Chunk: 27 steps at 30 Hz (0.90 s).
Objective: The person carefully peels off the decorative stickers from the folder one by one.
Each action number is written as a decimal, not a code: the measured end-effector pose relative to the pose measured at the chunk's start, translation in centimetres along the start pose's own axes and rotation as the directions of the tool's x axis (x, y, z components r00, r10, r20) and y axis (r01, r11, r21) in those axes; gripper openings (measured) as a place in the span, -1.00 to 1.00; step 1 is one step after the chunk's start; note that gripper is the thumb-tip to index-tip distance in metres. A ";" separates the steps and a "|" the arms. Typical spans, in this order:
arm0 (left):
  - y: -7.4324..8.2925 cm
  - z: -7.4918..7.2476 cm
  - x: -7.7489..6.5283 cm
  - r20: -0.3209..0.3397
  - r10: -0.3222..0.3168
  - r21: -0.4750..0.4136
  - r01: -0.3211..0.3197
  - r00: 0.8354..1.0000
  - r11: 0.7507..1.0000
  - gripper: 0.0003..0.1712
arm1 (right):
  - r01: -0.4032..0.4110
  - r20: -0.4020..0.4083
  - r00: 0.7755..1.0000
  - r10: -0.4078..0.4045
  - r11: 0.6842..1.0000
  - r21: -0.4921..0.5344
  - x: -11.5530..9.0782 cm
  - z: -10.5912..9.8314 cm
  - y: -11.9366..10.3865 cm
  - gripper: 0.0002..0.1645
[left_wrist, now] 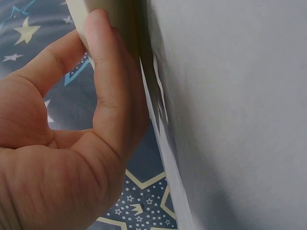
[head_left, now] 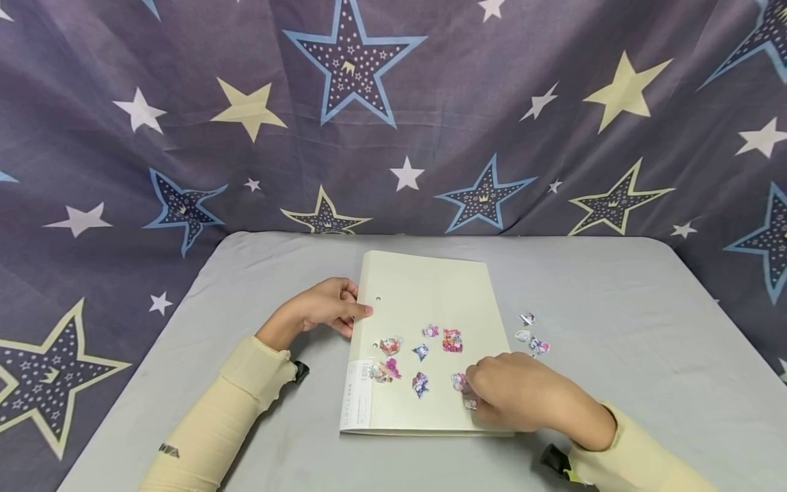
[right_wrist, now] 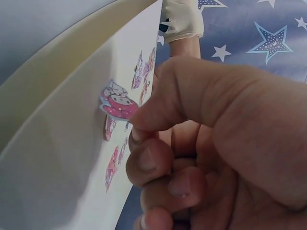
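Observation:
A cream clip file lies closed on the grey-covered table, with several small cartoon stickers on the lower half of its cover. My left hand grips the file's spine edge, the thumb lying over the cover; in the left wrist view its fingers bend against the spine. Over the lower right of the cover, my right hand pinches a pink and white character sticker between thumb and index finger, the other fingers curled. Nearby on the cover are a red square sticker and a blue-purple one.
More cut-out stickers lie on the table just right of the file. A white printed label wraps the lower spine. Behind the table hangs a dark star-patterned cloth.

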<state>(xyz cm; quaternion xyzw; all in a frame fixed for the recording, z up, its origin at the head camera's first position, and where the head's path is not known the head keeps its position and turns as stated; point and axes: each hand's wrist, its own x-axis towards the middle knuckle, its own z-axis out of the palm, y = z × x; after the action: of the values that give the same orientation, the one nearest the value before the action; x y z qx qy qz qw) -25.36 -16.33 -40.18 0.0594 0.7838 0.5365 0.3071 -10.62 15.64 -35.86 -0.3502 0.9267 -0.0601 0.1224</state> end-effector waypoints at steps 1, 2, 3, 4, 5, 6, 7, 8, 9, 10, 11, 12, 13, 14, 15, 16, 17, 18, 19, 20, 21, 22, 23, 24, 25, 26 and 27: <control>0.0 0.0 0.0 0.000 0.000 0.000 0.000 1.000 1.000 -0.43 | 0.000 0.000 1.000 0.000 1.000 -0.001 0.0 0.0 0.0 -0.82; 0.0 0.0 0.0 -0.001 0.000 -0.001 0.000 1.000 1.000 -0.43 | 0.000 -0.001 1.000 0.000 1.000 -0.001 0.0 -0.1 0.0 -0.82; 0.0 0.0 0.0 -0.001 0.001 -0.001 -0.001 1.000 1.000 -0.43 | 0.001 -0.002 1.000 -0.001 1.000 -0.002 -0.1 -0.1 0.0 -0.82; 0.0 0.0 0.0 -0.001 0.000 -0.002 0.000 1.000 1.000 -0.44 | 0.002 -0.005 1.000 -0.002 1.000 -0.004 -0.1 -0.1 0.0 -0.81; 0.0 0.0 -0.1 0.000 0.001 -0.002 -0.001 1.000 1.000 -0.44 | 0.003 -0.009 1.000 -0.003 1.000 -0.008 -0.1 -0.1 0.0 -0.80; 0.0 0.0 -0.1 0.001 0.003 -0.001 -0.003 1.000 1.000 -0.45 | 0.001 -0.011 1.000 -0.001 1.000 -0.013 -0.1 -0.2 0.1 -0.80; 0.0 0.0 -0.1 0.001 0.004 -0.002 -0.004 1.000 1.000 -0.45 | 0.000 -0.013 1.000 -0.001 1.000 -0.019 -0.2 -0.3 0.1 -0.79; 0.0 0.0 -0.1 0.002 0.005 -0.002 -0.005 1.000 1.000 -0.45 | 0.000 -0.017 1.000 0.000 1.000 -0.026 -0.2 -0.3 0.1 -0.79; 0.0 0.0 -0.1 0.003 0.006 -0.001 -0.006 1.000 1.000 -0.45 | -0.004 -0.019 1.000 0.003 0.999 -0.034 -0.3 -0.4 0.1 -0.79; 0.0 0.0 -0.1 0.003 0.007 0.000 -0.007 1.000 1.000 -0.44 | -0.008 -0.022 1.000 0.007 0.999 -0.041 -0.3 -0.5 0.1 -0.79; 0.0 0.0 -0.1 0.003 0.008 0.001 -0.008 1.000 1.000 -0.44 | -0.011 -0.026 1.000 0.010 0.999 -0.048 -0.3 -0.6 0.2 -0.79; 0.0 0.0 0.0 0.003 0.008 0.002 -0.008 1.000 1.000 -0.43 | -0.015 -0.026 1.000 0.014 0.999 -0.050 -0.3 -0.7 0.2 -0.79; -0.1 -0.1 0.0 0.004 0.008 0.001 -0.008 1.000 1.000 -0.43 | -0.017 -0.029 0.999 0.016 0.999 -0.051 -0.4 -0.8 0.3 -0.80; 0.0 -0.1 0.0 0.004 0.008 0.002 -0.008 1.000 1.000 -0.43 | -0.023 -0.031 0.999 0.022 0.999 -0.049 -0.4 -0.9 0.4 -0.79; 0.0 -0.1 0.0 0.004 0.008 0.002 -0.008 1.000 1.000 -0.43 | -0.029 -0.034 0.999 0.028 0.998 -0.047 -0.5 -1.0 0.5 -0.78; 0.0 -0.1 0.0 0.005 0.008 0.003 -0.008 1.000 1.000 -0.43 | -0.037 -0.036 0.999 0.035 0.998 -0.045 -0.5 -1.1 0.7 -0.77; 0.0 -0.1 0.0 0.005 0.008 0.002 -0.008 1.000 1.000 -0.44 | -0.045 -0.038 0.998 0.044 0.998 -0.045 -0.6 -1.2 0.9 -0.75; 0.0 0.0 0.0 0.005 0.008 0.002 -0.008 1.000 1.000 -0.44 | -0.056 -0.038 0.998 0.055 0.998 -0.040 -0.7 -1.3 1.1 -0.73; 0.0 0.0 -0.1 0.005 0.008 0.002 -0.008 1.000 1.000 -0.44 | -0.071 -0.037 0.997 0.069 0.997 -0.035 -0.7 -1.5 1.3 -0.72; 0.0 0.0 -0.1 0.005 0.009 0.002 -0.009 1.000 1.000 -0.44 | -0.086 -0.035 0.996 0.085 0.996 -0.031 -0.8 -1.6 1.6 -0.70; 0.0 0.0 -0.1 0.005 0.010 0.003 -0.010 1.000 1.000 -0.45 | -0.101 -0.031 0.994 0.100 0.995 -0.026 -0.9 -1.7 1.8 -0.69; 0.0 0.0 -0.1 0.005 0.011 0.004 -0.011 1.000 1.000 -0.45 | -0.119 -0.022 0.993 0.119 0.993 -0.018 -1.0 -1.9 2.1 -0.68; 0.0 0.0 -0.1 0.005 0.012 0.004 -0.012 1.000 1.000 -0.46 | -0.136 -0.013 0.991 0.136 0.991 -0.012 -1.0 -2.0 2.4 -0.67; 0.0 0.0 -0.1 0.005 0.013 0.005 -0.014 1.000 1.000 -0.46 | -0.153 -0.002 0.988 0.153 0.988 -0.002 -1.1 -2.1 2.7 -0.67; 0.0 0.0 -0.1 0.005 0.015 0.006 -0.015 1.000 1.000 -0.46 | -0.173 0.011 0.985 0.173 0.985 0.006 -1.1 -2.1 3.0 -0.66; 0.0 0.0 -0.1 0.006 0.016 0.007 -0.016 1.000 1.000 -0.46 | -0.188 0.023 0.982 0.187 0.982 0.014 -1.1 -2.2 3.3 -0.65; 0.0 0.0 -0.1 0.005 0.017 0.007 -0.017 1.000 1.000 -0.47 | -0.203 0.035 0.979 0.203 0.979 0.020 -1.0 -2.2 3.6 -0.65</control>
<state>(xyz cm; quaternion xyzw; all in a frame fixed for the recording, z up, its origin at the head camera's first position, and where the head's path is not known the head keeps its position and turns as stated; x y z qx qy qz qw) -25.28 -16.36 -40.12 0.0683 0.7843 0.5363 0.3042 -12.79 19.09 -34.29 -0.2532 0.9547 -0.0523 0.1473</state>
